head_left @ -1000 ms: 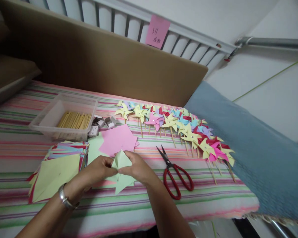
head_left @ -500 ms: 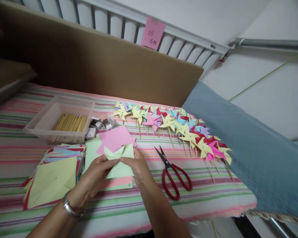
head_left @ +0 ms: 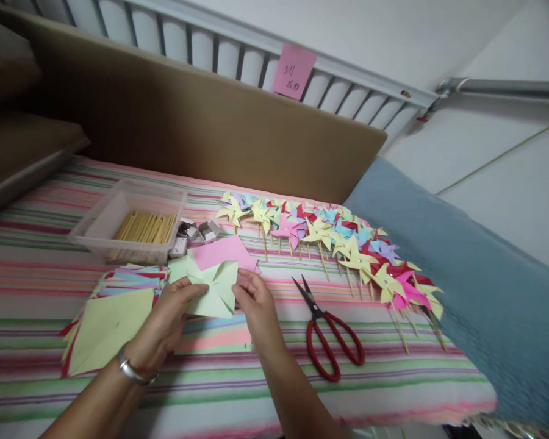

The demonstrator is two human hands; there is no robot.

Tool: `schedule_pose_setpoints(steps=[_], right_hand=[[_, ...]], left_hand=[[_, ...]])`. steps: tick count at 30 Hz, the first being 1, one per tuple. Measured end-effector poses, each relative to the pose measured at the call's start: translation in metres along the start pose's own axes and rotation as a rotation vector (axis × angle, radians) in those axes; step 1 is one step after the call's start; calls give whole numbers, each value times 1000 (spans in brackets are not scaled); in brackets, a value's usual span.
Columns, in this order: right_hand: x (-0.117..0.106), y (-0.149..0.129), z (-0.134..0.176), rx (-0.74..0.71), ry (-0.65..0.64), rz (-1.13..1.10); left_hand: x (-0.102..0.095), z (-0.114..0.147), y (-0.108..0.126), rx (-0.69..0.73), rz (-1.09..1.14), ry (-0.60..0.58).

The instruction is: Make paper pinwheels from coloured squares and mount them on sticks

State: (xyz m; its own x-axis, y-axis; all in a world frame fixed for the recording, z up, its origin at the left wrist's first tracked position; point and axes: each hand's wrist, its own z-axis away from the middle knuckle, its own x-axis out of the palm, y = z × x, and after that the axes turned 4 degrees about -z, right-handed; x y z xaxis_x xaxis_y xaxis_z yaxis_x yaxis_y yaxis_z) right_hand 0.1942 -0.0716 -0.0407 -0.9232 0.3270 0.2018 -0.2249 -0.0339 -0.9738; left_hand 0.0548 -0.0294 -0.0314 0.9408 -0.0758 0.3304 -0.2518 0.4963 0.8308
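Both forearms slant in over the striped tablecloth (head_left: 210,390). The left hand (head_left: 177,305) pinches the pale green slit paper (head_left: 217,297) above some coloured sheets (head_left: 217,338), thumb on top; the right hand (head_left: 259,305) meets its right edge, whether gripping I can't tell. It looks mid-fold, and bending the flaps in calls for steadying the centre. Beyond lie pinwheels (head_left: 318,232).

Head camera, worn by the person; faces forward and down, close above bare left hand (head_left: 171,308) and bare right hand (head_left: 258,305), across striped cloth-covered worktop (head_left: 210,390) to white slatted panel (head_left: 229,58). View tilted.
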Motion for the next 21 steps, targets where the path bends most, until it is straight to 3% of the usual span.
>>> schedule_pose_setpoints(steps=[5, 8, 12, 17, 21], right_hand=[[-6, -1, 10, -521, -70, 550], [-5, -3, 15, -642, -144, 701], [-3, -6, 15, -636, -184, 721], [-3, -7, 13, -435, -162, 595], [-1, -5, 13, -367, -121, 602]], left_hand=[[-14, -4, 13, 77, 44, 36], [-17, -4, 15, 76, 45, 34], [-16, -2, 13, 78, 2, -29], [-10, -1, 8, 28, -142, -86], [-3, 1, 4, 17, -221, -53]])
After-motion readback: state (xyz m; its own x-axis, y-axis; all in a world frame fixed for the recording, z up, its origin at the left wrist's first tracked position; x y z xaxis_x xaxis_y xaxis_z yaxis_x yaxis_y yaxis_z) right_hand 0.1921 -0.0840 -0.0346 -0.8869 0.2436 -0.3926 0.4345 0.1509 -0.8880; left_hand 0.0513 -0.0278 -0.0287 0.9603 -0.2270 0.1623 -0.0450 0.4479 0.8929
